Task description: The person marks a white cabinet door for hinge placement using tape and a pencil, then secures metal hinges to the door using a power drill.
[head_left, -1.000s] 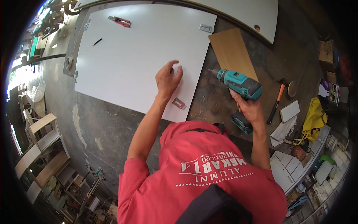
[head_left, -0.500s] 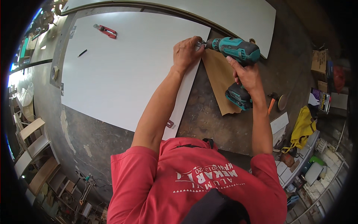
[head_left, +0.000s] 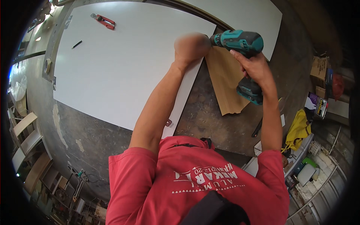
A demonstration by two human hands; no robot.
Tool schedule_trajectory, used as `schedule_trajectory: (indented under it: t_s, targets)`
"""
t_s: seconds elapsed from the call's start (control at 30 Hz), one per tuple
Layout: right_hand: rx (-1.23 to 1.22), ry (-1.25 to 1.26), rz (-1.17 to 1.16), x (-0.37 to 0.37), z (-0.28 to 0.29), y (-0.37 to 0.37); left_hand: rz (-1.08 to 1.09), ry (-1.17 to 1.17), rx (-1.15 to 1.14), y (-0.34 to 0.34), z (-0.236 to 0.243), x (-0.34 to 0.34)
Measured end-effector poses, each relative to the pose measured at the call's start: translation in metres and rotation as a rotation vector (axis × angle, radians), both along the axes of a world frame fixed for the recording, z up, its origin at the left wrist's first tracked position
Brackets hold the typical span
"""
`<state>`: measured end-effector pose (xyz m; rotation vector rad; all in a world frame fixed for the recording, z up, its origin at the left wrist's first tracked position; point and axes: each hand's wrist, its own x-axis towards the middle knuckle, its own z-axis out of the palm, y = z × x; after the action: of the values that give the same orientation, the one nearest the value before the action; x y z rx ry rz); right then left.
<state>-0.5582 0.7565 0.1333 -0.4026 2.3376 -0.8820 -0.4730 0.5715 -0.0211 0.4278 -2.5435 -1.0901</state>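
Observation:
My right hand (head_left: 257,67) is wrapped round the grip of a teal-and-black cordless drill (head_left: 243,42), whose chuck points left at the panel's right edge. My left hand (head_left: 192,45) is at that edge, right by the chuck. Its fingers are smeared, so whatever lies under them is hidden, and the drill's tip cannot be seen. Beneath my left arm lies a large white panel (head_left: 123,60). Close to my left elbow, a small reddish-brown piece (head_left: 168,122) sits on the panel's near right corner.
On the panel lie a red utility knife (head_left: 103,21) and a black pencil (head_left: 77,44). Metal hinges (head_left: 54,83) sit along its left edge, near a tape roll (head_left: 47,65). Brown paper (head_left: 225,86) lies under the drill. Another white panel (head_left: 240,18) is beyond; a yellow cloth (head_left: 298,129) hangs at right.
The drill and my right hand have shifted slightly right. My right forearm now covers where the orange-handled hammer lay. The metal piece at my left fingers no longer shows. The whole view has shifted a little.

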Motion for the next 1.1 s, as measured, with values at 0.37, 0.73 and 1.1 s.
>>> schedule_trajectory:
  t_s: [0.37, 0.73, 1.1]
  targets:
    - [0.269, 0.041, 0.449, -0.047, 0.025, -0.048, 0.008, -0.014, -0.084, -0.001, -0.004, -0.005]
    - [0.271, 0.050, 0.467, -0.039, 0.028, -0.047, 0.021, -0.043, -0.104, 0.002, -0.002, -0.006]
    - [0.171, -0.024, 0.432, -0.053, 0.021, -0.038, 0.033, -0.035, -0.053, 0.002, -0.002, -0.005]
